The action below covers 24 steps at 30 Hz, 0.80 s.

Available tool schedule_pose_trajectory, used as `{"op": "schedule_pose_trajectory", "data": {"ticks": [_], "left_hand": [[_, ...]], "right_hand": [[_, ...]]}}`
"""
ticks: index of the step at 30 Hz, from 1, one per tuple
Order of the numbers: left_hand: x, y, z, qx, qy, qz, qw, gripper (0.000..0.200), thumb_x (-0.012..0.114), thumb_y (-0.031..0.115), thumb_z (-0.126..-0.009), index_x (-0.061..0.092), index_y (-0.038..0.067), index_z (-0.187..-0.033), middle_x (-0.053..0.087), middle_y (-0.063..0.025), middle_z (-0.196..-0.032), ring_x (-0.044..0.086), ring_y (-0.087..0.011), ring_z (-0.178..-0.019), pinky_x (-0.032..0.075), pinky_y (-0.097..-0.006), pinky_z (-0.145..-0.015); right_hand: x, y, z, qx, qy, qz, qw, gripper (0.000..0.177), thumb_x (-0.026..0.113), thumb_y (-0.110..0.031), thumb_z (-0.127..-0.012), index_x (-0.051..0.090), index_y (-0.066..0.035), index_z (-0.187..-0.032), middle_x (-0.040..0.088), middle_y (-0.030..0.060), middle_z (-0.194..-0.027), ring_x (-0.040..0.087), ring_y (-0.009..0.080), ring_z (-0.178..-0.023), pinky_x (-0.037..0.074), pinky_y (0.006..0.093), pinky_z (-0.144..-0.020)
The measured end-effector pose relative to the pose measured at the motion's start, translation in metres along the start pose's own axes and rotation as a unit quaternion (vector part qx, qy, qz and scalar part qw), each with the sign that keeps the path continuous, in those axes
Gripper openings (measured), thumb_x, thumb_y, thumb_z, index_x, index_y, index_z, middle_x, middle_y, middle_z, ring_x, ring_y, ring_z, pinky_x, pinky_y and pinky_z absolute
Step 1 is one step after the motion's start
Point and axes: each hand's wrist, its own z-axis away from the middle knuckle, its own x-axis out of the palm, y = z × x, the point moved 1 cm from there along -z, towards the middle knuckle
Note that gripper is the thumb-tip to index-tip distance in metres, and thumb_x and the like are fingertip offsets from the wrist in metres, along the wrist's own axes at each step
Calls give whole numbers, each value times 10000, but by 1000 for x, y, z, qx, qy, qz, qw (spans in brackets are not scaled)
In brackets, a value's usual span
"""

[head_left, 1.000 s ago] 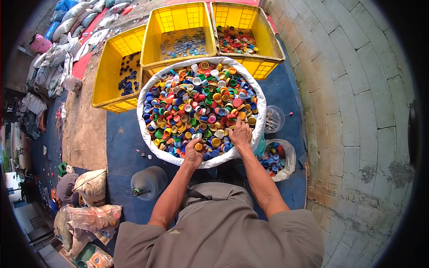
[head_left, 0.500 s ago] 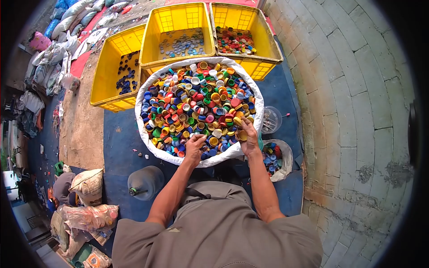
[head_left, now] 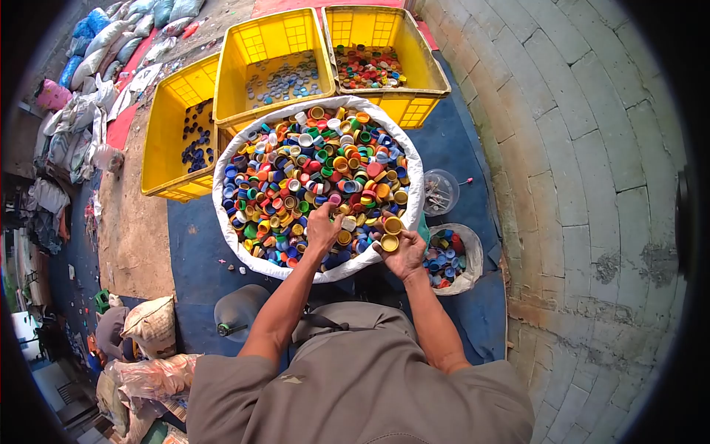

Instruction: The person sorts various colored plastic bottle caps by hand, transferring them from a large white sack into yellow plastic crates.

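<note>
A large white-rimmed sack (head_left: 416, 185) full of bottle caps in many colours stands in front of me. My left hand (head_left: 322, 226) is over the near middle of the caps, fingers bent down among them; whether it grips a cap is hidden. At the sack's near right edge, my right hand (head_left: 405, 253) is closed on yellow caps (head_left: 390, 242), with two showing at its fingers. A whitish cap (head_left: 348, 223) lies between the hands.
Three yellow crates stand beyond the sack: left (head_left: 159, 152) with dark caps, middle (head_left: 235, 74) with light blue, right (head_left: 421, 66) with mostly red. Right are a clear tub (head_left: 451, 194) and a small sack (head_left: 473, 259); near left, a clear jug (head_left: 242, 307).
My left hand has moved up and slightly right in the caps. My right hand has shifted left and down, turned more palm-up, with two yellow caps now showing. The view has shifted slightly.
</note>
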Motion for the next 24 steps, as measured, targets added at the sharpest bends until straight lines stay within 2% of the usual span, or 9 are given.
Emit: {"op": "schedule_pose_trajectory", "data": {"ticks": [6,10,17,20,23,24], "left_hand": [[8,18,-13,-35,-13,-126,991,430,767,298,-703,607,82,-1038,667,-174,-858,614,-336,-814,476,-435,-763],[21,12,-18,-45,-45,-137,988,476,779,321,-698,578,91,-1062,678,-146,-882,609,-328,-858,452,-433,-775],[28,3,-17,-32,-27,-131,990,453,772,293,-704,579,87,-1059,676,-134,-900,616,-317,-849,464,-429,-749],[25,-4,-16,-1,-20,-71,997,392,748,275,-735,598,74,-1035,664,-148,-901,621,-320,-838,479,-421,-743],[14,0,-12,34,42,3,999,347,723,248,-759,620,62,-1032,654,-173,-909,619,-339,-846,484,-413,-761],[14,-4,-13,27,41,31,998,331,690,240,-811,620,33,-1061,661,-146,-933,626,-308,-843,489,-389,-757]], "right_hand": [[-19,4,12,6,14,21,1000,588,469,-255,-774,456,-43,-1322,571,186,-1207,606,281,-992,500,426,-830],[-20,4,18,12,17,33,999,607,508,-239,-755,435,-45,-1326,559,192,-1198,586,273,-972,491,387,-820],[-25,8,12,23,18,62,998,618,508,-243,-750,427,-52,-1333,558,165,-1196,580,269,-983,478,379,-819],[-25,11,7,28,6,51,998,609,508,-238,-750,430,-54,-1325,558,165,-1189,587,274,-988,480,385,-818],[-21,13,3,29,10,61,998,595,507,-226,-749,433,-53,-1313,559,170,-1188,592,278,-995,486,388,-820],[-18,14,2,30,13,65,997,590,507,-223,-749,434,-54,-1310,560,170,-1186,592,278,-994,488,387,-821]]}}
